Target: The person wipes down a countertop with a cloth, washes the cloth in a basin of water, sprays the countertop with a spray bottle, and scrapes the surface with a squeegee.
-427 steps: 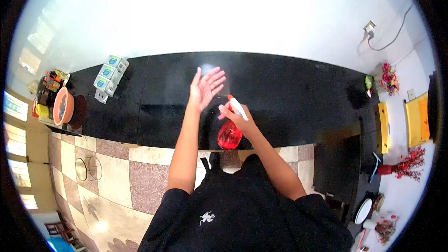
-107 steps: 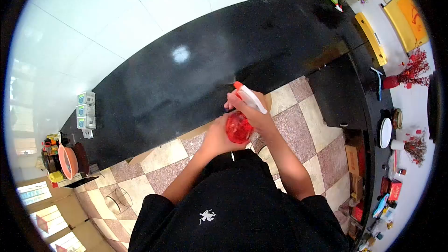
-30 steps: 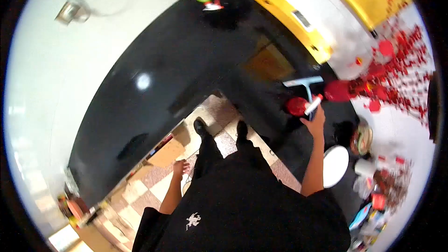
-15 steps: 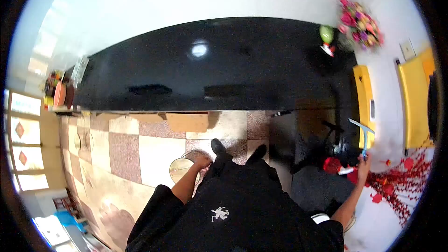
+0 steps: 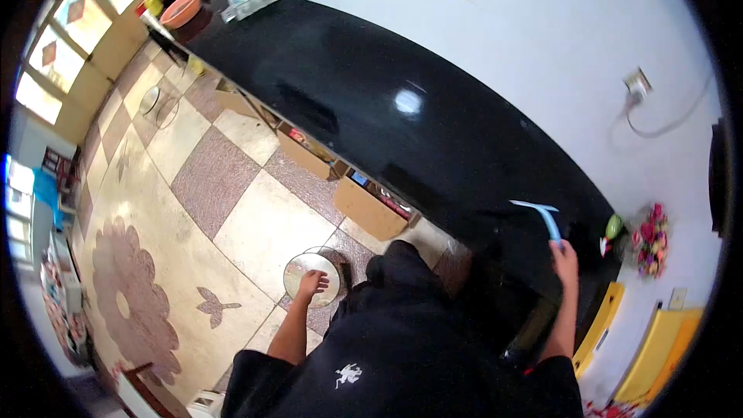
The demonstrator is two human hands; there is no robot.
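A light blue T-shaped squeegee [image 5: 550, 220] is gripped by its handle in my right hand [image 5: 566, 257], which is closed round it. The squeegee's blade is over the glossy black countertop [image 5: 464, 155]; whether it touches the surface I cannot tell. My left hand [image 5: 313, 283] hangs in front of my body with loosely bent fingers and nothing in it. Below that hand, in the view, is a round stool [image 5: 298, 272] on the tiled floor.
An orange basin [image 5: 182, 10] and a clear box [image 5: 253, 1] are at the counter's far left. Cardboard boxes [image 5: 370, 207] stand under its front edge. On the right are a green-topped figure [image 5: 613, 226], flowers [image 5: 650, 240], a wall socket [image 5: 638, 87] and a yellow chair [image 5: 658, 356].
My view has swung left along the counter. The squeegee has come from beside the yellow furniture to over the black countertop, still in my right hand. My left hand is now farther from my body.
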